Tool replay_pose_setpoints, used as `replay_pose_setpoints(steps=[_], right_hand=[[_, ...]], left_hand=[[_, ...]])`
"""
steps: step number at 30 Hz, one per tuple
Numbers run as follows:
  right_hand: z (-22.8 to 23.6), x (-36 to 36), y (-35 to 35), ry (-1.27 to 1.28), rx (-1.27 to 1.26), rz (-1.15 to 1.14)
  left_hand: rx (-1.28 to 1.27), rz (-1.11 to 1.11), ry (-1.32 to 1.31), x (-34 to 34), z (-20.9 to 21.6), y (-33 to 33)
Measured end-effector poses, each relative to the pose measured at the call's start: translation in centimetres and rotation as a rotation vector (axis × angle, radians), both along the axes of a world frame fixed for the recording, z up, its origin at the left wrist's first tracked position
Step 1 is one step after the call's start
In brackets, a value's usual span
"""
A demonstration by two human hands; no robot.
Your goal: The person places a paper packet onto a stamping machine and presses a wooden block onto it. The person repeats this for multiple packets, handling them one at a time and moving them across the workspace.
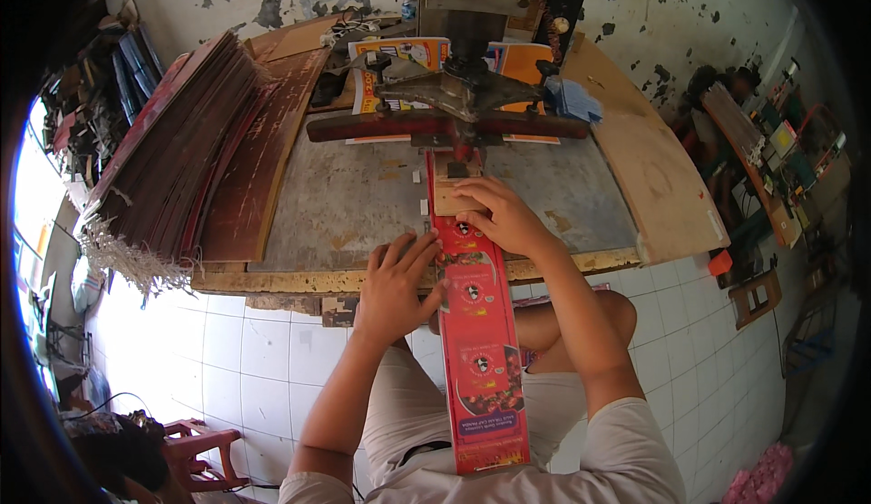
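Note:
A long red printed cardboard strip (481,322) runs from beneath the press head down over my lap. My left hand (399,282) is spread, with its fingertips at the strip's left edge near the table front. On the strip's far end sits a light wooden block (451,201). My right hand (497,215) reaches in from the right, fingers bent over the block and thumb apart, down on the strip. Directly beyond is the metal press head (463,96) with its long crossbar (381,127); the strip's far tip is partly hidden under it.
A tall stack of dark red sheets with frayed ends (172,132) leans at the table's left. Colourful printed sheets (522,59) and blue papers (573,100) lie behind the crossbar. A wooden board (644,159) covers the right side. A red stool (200,450) stands at lower left.

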State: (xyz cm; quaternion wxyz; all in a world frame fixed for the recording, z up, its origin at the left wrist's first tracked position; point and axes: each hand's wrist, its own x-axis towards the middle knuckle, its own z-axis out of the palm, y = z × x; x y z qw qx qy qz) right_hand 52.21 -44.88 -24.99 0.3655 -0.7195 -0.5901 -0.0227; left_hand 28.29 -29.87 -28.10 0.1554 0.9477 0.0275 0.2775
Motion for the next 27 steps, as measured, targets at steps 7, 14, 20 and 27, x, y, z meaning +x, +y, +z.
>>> replay_pose_setpoints(steps=[7, 14, 20, 27], right_hand=[[-0.2, -0.15, 0.04, -0.026, 0.016, -0.003], [0.2, -0.68, -0.03, -0.098, 0.111, -0.004], [-0.34, 0.08, 0.5, -0.128, 0.136, -0.03], [-0.6, -0.26, 0.45, -0.15, 0.151, -0.065]], left_hand=[[0.004, 0.013, 0.012, -0.01, 0.04, 0.01], [-0.013, 0.014, 0.016, -0.02, 0.34, -0.06], [-0.015, 0.005, 0.022, -0.06, 0.51, 0.01], [-0.012, 0.004, 0.011, 0.07, 0.25, 0.04]])
